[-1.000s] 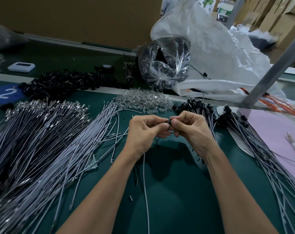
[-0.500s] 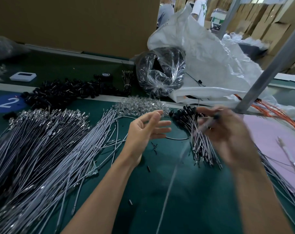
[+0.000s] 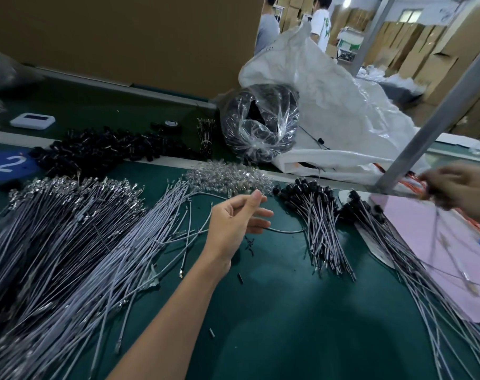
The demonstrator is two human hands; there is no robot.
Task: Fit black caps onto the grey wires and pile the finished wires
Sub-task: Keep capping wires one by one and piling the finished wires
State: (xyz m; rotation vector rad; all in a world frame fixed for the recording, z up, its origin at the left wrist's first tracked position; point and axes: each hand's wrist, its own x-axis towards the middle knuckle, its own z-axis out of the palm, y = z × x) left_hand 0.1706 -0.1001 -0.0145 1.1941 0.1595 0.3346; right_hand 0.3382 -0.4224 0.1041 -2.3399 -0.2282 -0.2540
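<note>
R hand (image 3: 463, 192) blurred, grip unclear

Grey wires (image 3: 82, 242), black caps (image 3: 101, 152) — green table (image 3: 288, 311), pink sheet (image 3: 458, 250).

**Left hand open at centre, right hand out to the far right**

The left forearm reaches up from the lower edge, bare. The left hand (image 3: 236, 218) hovers above the worktop, palm turned to the right, fingers loosely spread, thumb up, holding nothing. The right hand (image 3: 463, 190) is stretched to the right edge, motion-blurred, fingers curled leftward, pinching a thin grey wire (image 3: 436, 220). The hands are well apart.
</note>
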